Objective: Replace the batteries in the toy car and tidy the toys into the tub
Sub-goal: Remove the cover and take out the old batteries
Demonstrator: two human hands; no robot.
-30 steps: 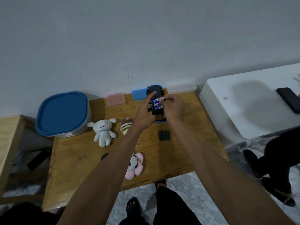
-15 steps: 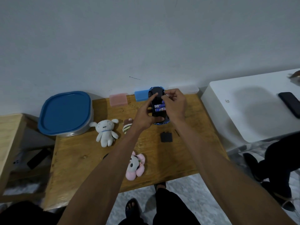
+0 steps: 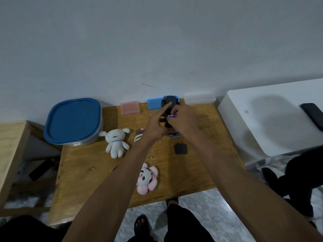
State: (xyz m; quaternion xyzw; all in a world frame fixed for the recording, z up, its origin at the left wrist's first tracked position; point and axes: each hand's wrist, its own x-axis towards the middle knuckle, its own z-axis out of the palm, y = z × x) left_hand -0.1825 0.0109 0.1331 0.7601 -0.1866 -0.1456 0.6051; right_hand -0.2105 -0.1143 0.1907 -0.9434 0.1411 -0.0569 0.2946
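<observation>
The blue toy car (image 3: 170, 103) is held belly-up above the far middle of the wooden table (image 3: 83, 165). My left hand (image 3: 154, 126) grips its left side, with the index finger laid across the underside. My right hand (image 3: 184, 120) pinches a battery (image 3: 172, 115) at the car's open battery bay. The black battery cover (image 3: 180, 148) lies on the table just below the hands. The grey tub with a blue lid (image 3: 73, 120) stands shut at the table's far left. A white plush dog (image 3: 116, 142), a striped plush (image 3: 139, 136) and a pink panda plush (image 3: 146, 178) lie on the table.
Pink (image 3: 129, 107), blue (image 3: 153, 104) and clear (image 3: 199, 99) small boxes line the wall at the table's back edge. A white low table (image 3: 262, 119) with a black phone (image 3: 312, 115) stands to the right. A wooden stool (image 3: 10, 140) stands at the left. Another person's dark legs (image 3: 300, 173) are at the right.
My right hand has dropped from the car's top end onto the battery bay and now pinches a battery there. The left hand still holds the car.
</observation>
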